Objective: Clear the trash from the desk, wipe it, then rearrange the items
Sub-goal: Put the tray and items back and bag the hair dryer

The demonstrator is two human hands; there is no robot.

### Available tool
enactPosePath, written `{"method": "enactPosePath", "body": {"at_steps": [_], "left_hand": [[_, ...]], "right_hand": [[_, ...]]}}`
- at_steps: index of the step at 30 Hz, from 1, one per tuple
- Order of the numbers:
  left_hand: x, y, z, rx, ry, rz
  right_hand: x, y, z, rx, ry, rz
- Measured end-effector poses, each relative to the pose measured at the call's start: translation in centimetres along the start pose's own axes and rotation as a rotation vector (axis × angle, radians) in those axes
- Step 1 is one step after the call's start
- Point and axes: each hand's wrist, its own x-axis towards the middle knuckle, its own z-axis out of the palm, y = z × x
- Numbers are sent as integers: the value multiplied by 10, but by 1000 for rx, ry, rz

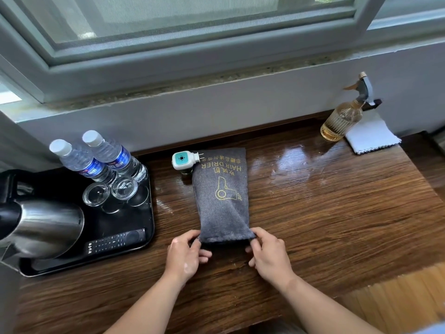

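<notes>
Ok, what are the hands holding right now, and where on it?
Both hold the grey hair drier bag by its near edge: left hand pinches the left corner, right hand the right corner. It lies on the desk.

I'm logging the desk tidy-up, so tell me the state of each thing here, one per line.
hair drier bag: flat on desk
left hand: pinches bag's near corner
right hand: pinches bag's other near corner
water bottles: capped, upright
plug-in device: unplugged, lying down
spray bottle: upright, partly full
cloth: folded
desk: wet sheen
</notes>
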Motion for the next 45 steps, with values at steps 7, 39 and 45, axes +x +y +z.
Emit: {"method": "enactPosePath", "body": {"at_steps": [7, 39, 45], "left_hand": [[-3, -1, -2, 257, 102, 78], [-19, -19, -23, 459, 181, 147], [-19, -24, -36, 473, 86, 111]], "right_hand": [[6, 9, 7, -131, 107, 64], [13, 10, 29, -97, 124, 171], [6, 15, 7, -164, 37, 45]]}}
